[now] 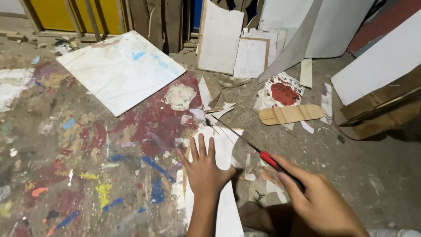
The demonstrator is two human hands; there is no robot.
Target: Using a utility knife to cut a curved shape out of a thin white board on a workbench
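Board [223, 153] looks thin, light, stiff, likely brittle at edges. Left hand [204, 169] spread flat pinning it to floor [351, 175]; right hand [320, 204] wrapped around saw [263, 154] handle.

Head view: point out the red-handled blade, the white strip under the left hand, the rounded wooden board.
red-handled blade [268, 159], head view, red handle.
white strip [228, 210], head view, lower part.
rounded wooden board [290, 114], head view, middle.

Left hand [204, 169] flat on board [221, 151] — saw [245, 142] right, square panel [120, 70] behind.
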